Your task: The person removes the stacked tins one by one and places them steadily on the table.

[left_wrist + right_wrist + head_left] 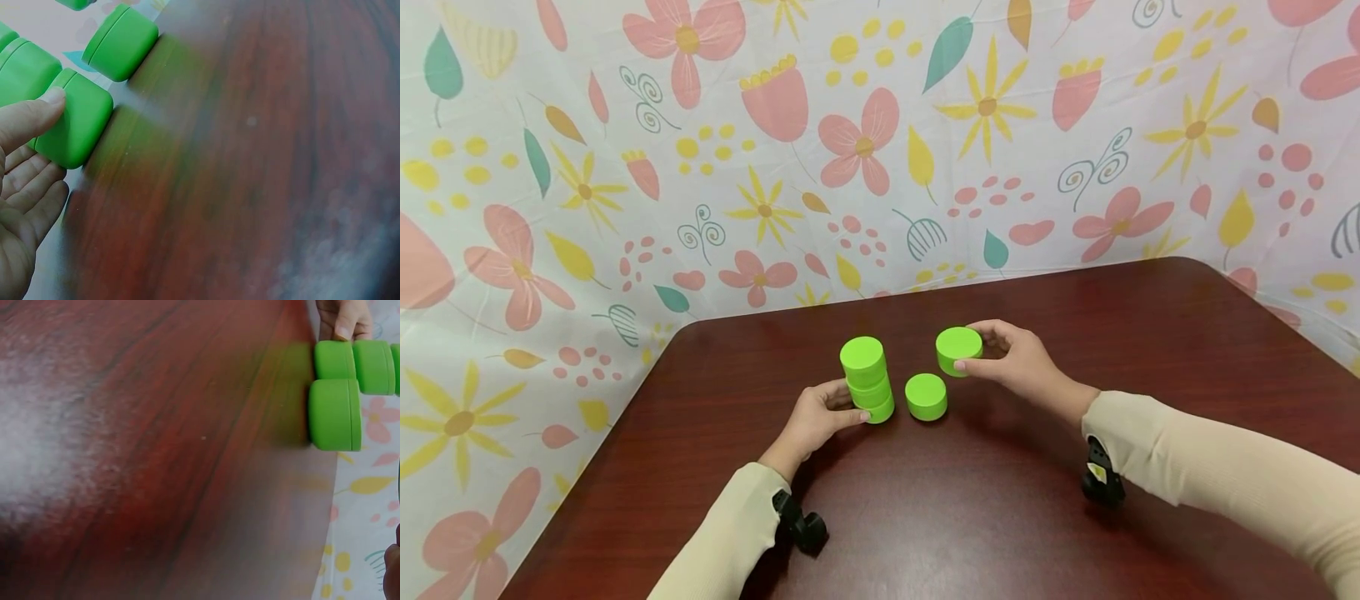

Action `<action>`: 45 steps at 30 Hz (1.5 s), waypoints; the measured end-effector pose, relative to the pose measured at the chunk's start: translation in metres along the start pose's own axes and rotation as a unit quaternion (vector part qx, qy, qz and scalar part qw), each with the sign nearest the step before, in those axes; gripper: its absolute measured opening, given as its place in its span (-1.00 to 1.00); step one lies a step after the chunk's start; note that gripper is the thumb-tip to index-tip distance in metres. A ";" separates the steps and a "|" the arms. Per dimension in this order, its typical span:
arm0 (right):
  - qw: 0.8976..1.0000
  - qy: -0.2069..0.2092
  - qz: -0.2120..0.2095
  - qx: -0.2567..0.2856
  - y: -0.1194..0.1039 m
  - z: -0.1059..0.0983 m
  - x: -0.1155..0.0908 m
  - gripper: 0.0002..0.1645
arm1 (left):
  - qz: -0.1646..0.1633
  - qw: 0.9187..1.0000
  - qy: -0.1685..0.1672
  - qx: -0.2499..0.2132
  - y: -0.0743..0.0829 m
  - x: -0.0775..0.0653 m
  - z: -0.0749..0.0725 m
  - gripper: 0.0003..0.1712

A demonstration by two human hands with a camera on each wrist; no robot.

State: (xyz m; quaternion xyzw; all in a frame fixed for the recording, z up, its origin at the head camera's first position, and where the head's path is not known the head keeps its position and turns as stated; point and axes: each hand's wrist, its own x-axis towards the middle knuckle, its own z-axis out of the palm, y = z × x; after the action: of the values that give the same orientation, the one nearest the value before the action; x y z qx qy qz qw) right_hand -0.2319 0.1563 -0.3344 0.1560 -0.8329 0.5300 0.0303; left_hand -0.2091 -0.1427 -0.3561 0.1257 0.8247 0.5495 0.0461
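Three lime-green round lidded containers stand in a column on the table, the top one [862,358] slightly off line. My left hand [812,421] holds the bottom container [81,122], its thumb on the near side and its fingers behind. To the right a single green container [927,398] sits on the tabletop, close to the column. Another green container [958,348] is pinched between thumb and fingers of my right hand [1018,362], raised above and behind the single one. In the right wrist view only a bit of my right hand [392,569] shows at the edge.
Under everything lies a dark red-brown wooden table [880,517] with a rounded far corner. Behind its far edge hangs a white cloth [895,225] printed with flowers and leaves. Black wrist cameras hang below both sleeves, the left one [801,523] near the tabletop.
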 end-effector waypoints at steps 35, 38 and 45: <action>0.999 -0.019 0.024 0.043 0.029 0.007 -0.012 -0.37 | -0.004 1.000 0.000 0.005 0.002 0.000 -0.001 -0.43; 0.998 -0.023 0.028 0.042 0.029 0.008 -0.012 -0.36 | -0.005 1.000 0.001 0.003 0.002 0.000 -0.001 -0.43; 0.998 -0.026 0.045 0.031 0.034 0.010 -0.014 -0.36 | -0.007 1.000 0.002 0.001 0.001 0.000 0.000 -0.43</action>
State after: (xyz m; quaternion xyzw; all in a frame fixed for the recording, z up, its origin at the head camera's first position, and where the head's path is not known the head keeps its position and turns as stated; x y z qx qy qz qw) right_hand -0.2270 0.1639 -0.3715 0.1331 -0.8226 0.5525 -0.0199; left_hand -0.2087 -0.1422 -0.3551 0.1192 0.8264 0.5482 0.0483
